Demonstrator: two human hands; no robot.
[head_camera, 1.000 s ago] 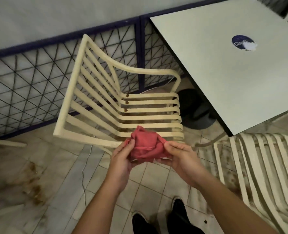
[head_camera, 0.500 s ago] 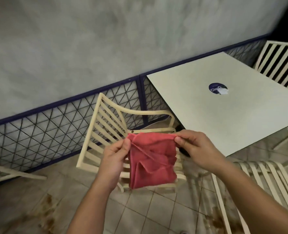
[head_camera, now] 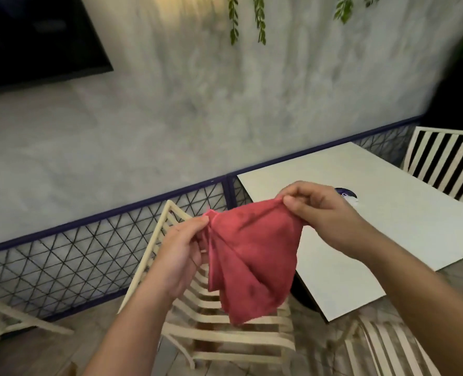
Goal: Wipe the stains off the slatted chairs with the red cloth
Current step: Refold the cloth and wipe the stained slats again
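Both hands are clamped on the red cloth (head_camera: 252, 256). The left hand (head_camera: 183, 256) pinches its left top corner, the right hand (head_camera: 320, 213) its right top corner. Cloth hangs in loose folds with dark patches on it, in the air over the slatted chair (head_camera: 225, 332) seat, just off the tabletop (head_camera: 387, 240) left edge. Second chair (head_camera: 447, 164) sits at the tabletop's far right edge and a third chair (head_camera: 382, 351) at the near edge.
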